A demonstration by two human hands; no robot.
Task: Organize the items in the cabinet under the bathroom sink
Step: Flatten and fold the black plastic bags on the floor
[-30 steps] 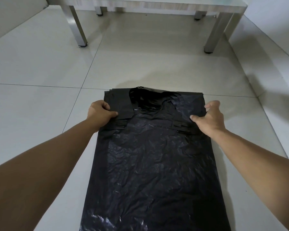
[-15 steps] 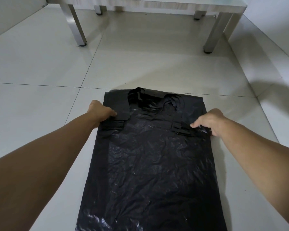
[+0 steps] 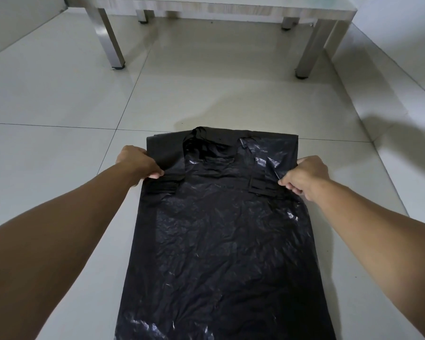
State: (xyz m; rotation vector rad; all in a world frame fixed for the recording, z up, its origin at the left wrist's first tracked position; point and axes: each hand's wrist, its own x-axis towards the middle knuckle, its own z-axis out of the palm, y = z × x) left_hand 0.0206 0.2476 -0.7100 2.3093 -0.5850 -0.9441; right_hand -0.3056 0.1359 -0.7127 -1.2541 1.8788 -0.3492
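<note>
My left hand [image 3: 138,163] pinches the left edge of the black plastic bag stack [image 3: 221,229], thumb and fingers closed on the film just beside the left handle strap. My right hand [image 3: 304,176] pinches the right edge the same way, near the right strap. The bags lie flat on the tiled floor [image 3: 59,99], handle end away from me.

Likely step: folding the handle end toward me. To do it well, I should lift both sides evenly, keep the layers together, keep the edges lined up, then press the crease flat; thin film slips and traps air.

Beyond the bags stands a low bench [image 3: 206,8] on metal legs, well apart. Nothing blocks the fold. No cabinet or sink in view.
</note>
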